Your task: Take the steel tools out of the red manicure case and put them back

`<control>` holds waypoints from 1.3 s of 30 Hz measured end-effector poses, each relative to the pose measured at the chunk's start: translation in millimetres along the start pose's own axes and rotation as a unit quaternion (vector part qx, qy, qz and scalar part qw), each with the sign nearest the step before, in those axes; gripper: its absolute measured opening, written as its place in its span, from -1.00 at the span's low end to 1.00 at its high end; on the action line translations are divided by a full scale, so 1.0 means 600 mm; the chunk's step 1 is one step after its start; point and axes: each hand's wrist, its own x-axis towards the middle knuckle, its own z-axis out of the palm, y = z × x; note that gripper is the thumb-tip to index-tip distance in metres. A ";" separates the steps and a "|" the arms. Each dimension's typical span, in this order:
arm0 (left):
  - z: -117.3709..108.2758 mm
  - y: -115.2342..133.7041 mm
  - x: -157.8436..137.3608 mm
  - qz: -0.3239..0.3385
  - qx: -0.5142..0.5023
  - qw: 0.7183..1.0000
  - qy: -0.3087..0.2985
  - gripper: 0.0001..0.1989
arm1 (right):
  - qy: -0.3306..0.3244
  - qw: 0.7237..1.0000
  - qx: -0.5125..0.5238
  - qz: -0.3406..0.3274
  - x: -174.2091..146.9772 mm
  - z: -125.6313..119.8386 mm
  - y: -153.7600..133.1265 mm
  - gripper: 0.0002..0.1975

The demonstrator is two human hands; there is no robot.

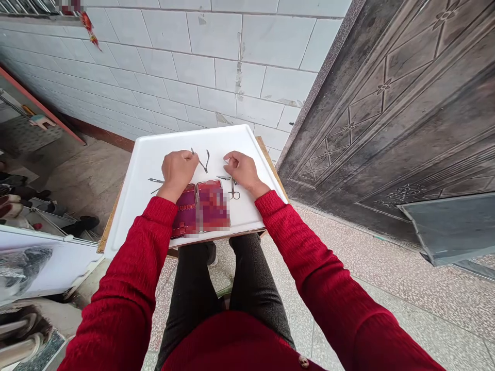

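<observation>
I see metal nippers [206, 166] between the left hand [178, 169], pinching one handle, and the right hand [243, 169], curled apart from them; whether it holds anything, I can't tell. Nearer the body lies an open red case [211, 189].

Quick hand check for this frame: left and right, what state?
Left hand: closed, pinching one handle of the cuticle nippers.
Right hand: partly curled near the scissors; whether it holds anything cannot be told.
</observation>
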 end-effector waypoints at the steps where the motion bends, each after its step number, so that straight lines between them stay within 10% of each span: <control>1: -0.002 0.003 -0.006 -0.023 -0.004 1.000 0.012 -0.69 | -0.036 0.998 0.051 -0.026 -0.003 0.001 -0.004 -0.66; 7: -0.010 0.018 -0.045 -0.067 -0.033 0.997 0.026 -0.72 | -0.131 0.974 0.169 -0.079 -0.015 0.014 -0.024 -0.67; 19: 0.025 0.011 -0.083 -0.003 0.033 0.999 0.015 -0.66 | -0.095 0.993 -0.046 -0.044 -0.017 0.025 -0.036 -0.80; 27: 0.040 -0.004 -0.094 0.086 0.101 0.991 0.029 -0.72 | 0.050 0.983 -0.176 0.023 -0.003 0.003 -0.023 -0.84; 39: 0.045 -0.002 -0.101 0.120 0.115 0.986 0.013 -0.67 | -0.103 0.943 -0.314 0.030 0.003 0.013 -0.043 -0.79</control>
